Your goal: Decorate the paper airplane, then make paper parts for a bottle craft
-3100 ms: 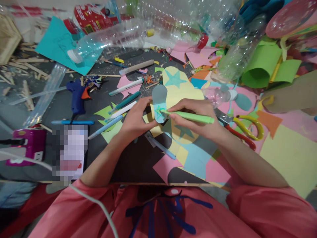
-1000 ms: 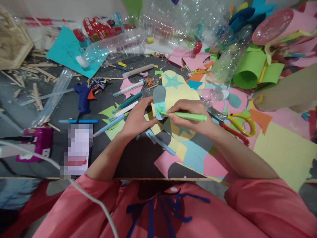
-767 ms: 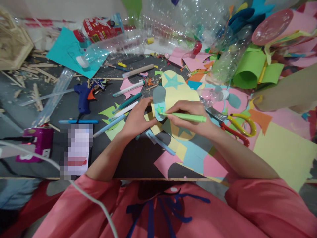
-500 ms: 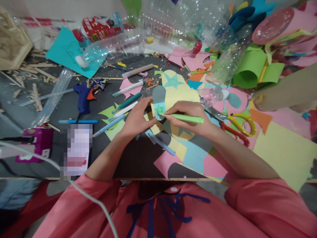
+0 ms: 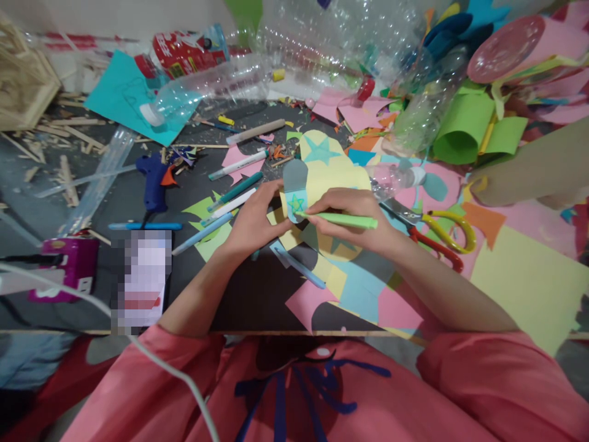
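My right hand (image 5: 347, 212) grips a light green marker (image 5: 347, 219), its tip touching a light blue paper strip with a green-outlined star (image 5: 297, 204). My left hand (image 5: 255, 221) pinches the left edge of the yellow paper cutout (image 5: 338, 169) that carries the strip, thumb below and fingers above. A larger blue star (image 5: 321, 149) is on the cutout's upper part, and a grey rounded patch (image 5: 295, 174) sits just above the strip. Several markers, among them a dark teal marker (image 5: 242, 190), lie left of my left hand.
Scissors (image 5: 430, 230) with yellow and red handles lie right of my right hand. A blue glue gun (image 5: 154, 184) and a phone (image 5: 146, 276) are on the left. Clear plastic bottles (image 5: 216, 86) line the back. Paper scraps (image 5: 310, 301) and wood splinters (image 5: 78, 132) litter the dark table.
The green marker's tip has shifted slightly over the small star, whose green outline looks a little crisper. My left hand and the cutout stay in place.
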`<state>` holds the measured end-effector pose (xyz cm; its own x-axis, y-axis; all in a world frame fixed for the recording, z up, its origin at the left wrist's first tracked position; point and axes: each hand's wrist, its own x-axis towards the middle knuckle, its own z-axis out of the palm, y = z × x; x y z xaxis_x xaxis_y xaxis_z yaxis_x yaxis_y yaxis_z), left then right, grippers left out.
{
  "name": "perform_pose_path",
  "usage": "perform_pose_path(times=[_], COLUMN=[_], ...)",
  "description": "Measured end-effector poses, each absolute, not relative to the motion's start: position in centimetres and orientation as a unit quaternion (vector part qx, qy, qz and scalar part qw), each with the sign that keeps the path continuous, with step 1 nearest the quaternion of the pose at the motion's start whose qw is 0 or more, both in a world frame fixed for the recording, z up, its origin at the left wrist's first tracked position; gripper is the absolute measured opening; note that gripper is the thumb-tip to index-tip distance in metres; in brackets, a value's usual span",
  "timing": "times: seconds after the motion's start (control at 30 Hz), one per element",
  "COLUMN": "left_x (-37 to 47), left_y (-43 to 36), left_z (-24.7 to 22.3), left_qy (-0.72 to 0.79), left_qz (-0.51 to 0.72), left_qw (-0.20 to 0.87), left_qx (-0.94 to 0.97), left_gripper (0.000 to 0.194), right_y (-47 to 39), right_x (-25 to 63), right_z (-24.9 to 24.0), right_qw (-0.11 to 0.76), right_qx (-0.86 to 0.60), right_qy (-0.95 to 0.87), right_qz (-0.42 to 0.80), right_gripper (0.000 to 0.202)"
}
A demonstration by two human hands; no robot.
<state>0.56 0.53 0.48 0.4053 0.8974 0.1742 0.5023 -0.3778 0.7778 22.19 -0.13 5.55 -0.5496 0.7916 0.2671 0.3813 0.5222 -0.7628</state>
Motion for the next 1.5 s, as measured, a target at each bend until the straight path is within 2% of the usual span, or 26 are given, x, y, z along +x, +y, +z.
perform_pose_path(times=[0.67, 0.8, 1.0, 1.3, 1.5], left_x=[0.43, 0.42, 0.47, 0.48, 0.47], left_y=[0.46, 0.44, 0.44, 0.52, 0.42], left_z=[0.28, 0.38, 0.53, 0.66, 0.79], left_qy=[0.463, 0.466, 0.466, 0.461, 0.476], left_qz=[0.301, 0.296, 0.299, 0.293, 0.288], left_qw=[0.323, 0.319, 0.328, 0.324, 0.331], left_qx=[0.768, 0.771, 0.765, 0.772, 0.762], left_gripper=[0.053, 0.053, 0.050, 0.053, 0.053], right_y=[-0.11, -0.25, -0.80, -0.24, -0.07], right_x=[22.01, 22.17, 22.67, 22.39, 22.46], right_z=[5.33, 5.33, 5.65, 5.72, 5.53], right_qw=[0.309, 0.321, 0.372, 0.323, 0.328], right_qx=[-0.368, -0.351, -0.424, -0.393, -0.374], right_qy=[-0.818, -0.818, -0.741, -0.791, -0.808], right_qz=[0.315, 0.323, 0.363, 0.339, 0.316], right_gripper=[0.016, 0.015, 0.023, 0.019, 0.021])
